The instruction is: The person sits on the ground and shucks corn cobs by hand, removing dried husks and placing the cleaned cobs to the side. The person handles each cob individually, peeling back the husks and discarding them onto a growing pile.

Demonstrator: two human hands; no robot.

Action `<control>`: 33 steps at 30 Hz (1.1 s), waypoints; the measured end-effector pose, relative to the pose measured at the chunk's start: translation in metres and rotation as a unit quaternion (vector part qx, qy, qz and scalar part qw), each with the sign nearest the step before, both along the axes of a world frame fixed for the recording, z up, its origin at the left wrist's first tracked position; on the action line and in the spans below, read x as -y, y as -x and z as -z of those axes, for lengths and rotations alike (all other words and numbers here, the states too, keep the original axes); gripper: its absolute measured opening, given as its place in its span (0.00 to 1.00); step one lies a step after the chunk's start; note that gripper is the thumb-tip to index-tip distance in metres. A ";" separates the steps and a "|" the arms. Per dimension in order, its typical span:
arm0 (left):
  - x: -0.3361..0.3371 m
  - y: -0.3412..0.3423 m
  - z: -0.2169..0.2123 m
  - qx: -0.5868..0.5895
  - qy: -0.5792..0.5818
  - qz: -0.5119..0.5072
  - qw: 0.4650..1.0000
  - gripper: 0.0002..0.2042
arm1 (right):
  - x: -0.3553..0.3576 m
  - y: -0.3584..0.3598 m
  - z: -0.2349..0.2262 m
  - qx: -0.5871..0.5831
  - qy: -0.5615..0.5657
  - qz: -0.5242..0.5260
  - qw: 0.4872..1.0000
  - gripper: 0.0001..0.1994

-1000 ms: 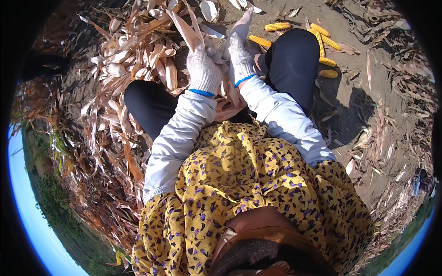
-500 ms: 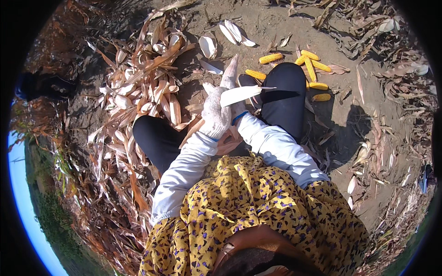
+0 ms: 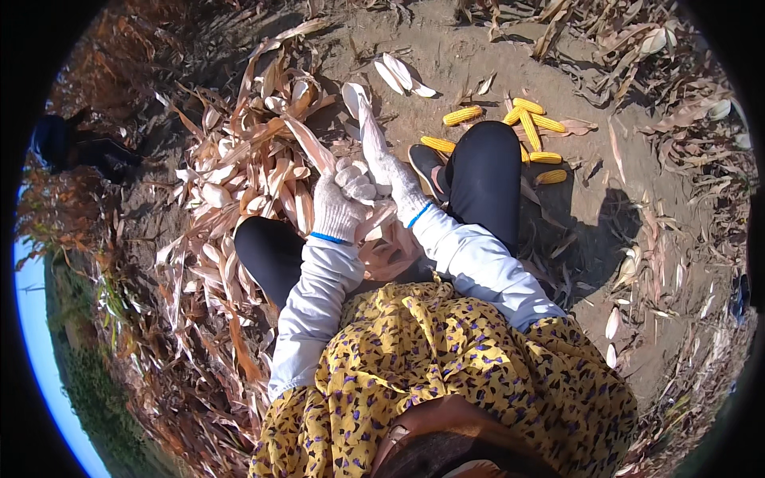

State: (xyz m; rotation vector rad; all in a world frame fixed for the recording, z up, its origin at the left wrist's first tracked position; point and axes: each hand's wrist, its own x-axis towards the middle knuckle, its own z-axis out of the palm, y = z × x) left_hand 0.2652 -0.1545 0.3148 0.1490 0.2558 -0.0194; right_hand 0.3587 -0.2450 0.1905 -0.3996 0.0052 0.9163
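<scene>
My left hand (image 3: 336, 203), in a white knit glove, is closed with its fingers curled in. A strip of dry corn husk (image 3: 309, 145) sticks up out of it. Close beside it, my right hand (image 3: 397, 182), gloved the same way, is closed around an ear of corn (image 3: 370, 131) still wrapped in pale husk. The ear's tip points away from me. Its lower end is hidden by the hands. Loose husk leaves (image 3: 390, 248) lie below my hands, between my bent legs.
A heap of corn and dry husks (image 3: 275, 179) lies left of my hands. Several bare yellow ears (image 3: 528, 129) lie on the soil beyond my right knee (image 3: 488, 167). My left knee (image 3: 264, 251) borders the heap. A dark-clothed figure (image 3: 76, 150) shows at far left.
The broad white husk leaf over my hands is gone from there. My left hand has moved left, away from the ear, with a husk strip in it. The ear now leans more to the left.
</scene>
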 end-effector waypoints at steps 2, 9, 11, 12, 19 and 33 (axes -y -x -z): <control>-0.003 0.007 -0.006 -0.025 0.006 0.019 1.000 0.15 | 0.016 -0.001 -0.009 -0.024 0.037 -0.088 0.995 0.18; -0.048 0.024 -0.039 -0.059 -0.290 -0.186 0.937 0.19 | 0.035 0.026 -0.085 0.228 0.152 0.073 0.959 0.25; -0.077 0.039 -0.049 -0.003 -0.371 -0.180 0.911 0.16 | 0.034 0.025 -0.093 0.329 0.184 0.124 0.918 0.26; -0.082 0.043 -0.057 0.001 -0.366 -0.203 0.908 0.16 | 0.033 0.023 -0.090 0.328 0.177 0.126 0.919 0.25; -0.101 0.091 -0.115 -0.021 -0.543 -0.309 0.780 0.11 | 0.040 0.014 -0.090 0.004 0.066 0.063 0.996 0.22; -0.011 -0.009 -0.041 -0.064 -0.490 -0.054 0.868 0.14 | 0.042 0.022 -0.089 0.184 0.134 -0.043 0.973 0.30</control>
